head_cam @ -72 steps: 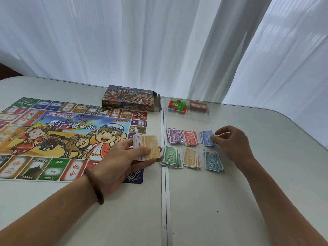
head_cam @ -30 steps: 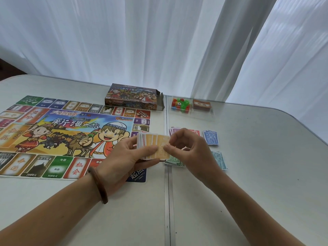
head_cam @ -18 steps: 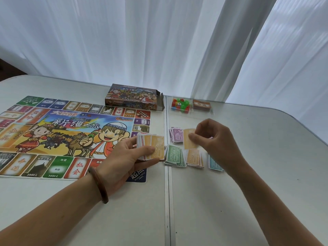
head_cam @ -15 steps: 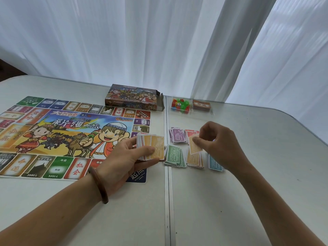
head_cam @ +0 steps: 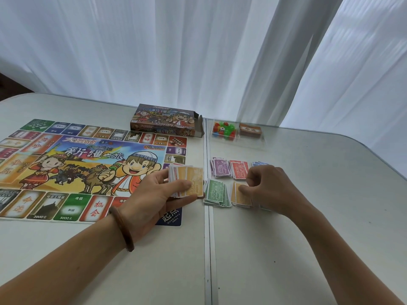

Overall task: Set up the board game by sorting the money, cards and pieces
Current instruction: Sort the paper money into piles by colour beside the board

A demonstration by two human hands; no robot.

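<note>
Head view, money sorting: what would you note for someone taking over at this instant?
Left grip holds the unsorted stack, an orange note on top, over the board's right side.
Right grip, fingers curled, touches the orange pile; whether it pinches a note is unclear.
Done so far: purple pile, red pile, blue pile, green pile and orange pile laid out right of the table seam.
Pieces and card deck sit in the clear tray.
Left: deal out the held stack by colour, then the cards and pieces.

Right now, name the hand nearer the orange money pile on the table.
Right. The right hand touches the orange pile; the left hand holds a stack of notes beyond the green pile.
</note>
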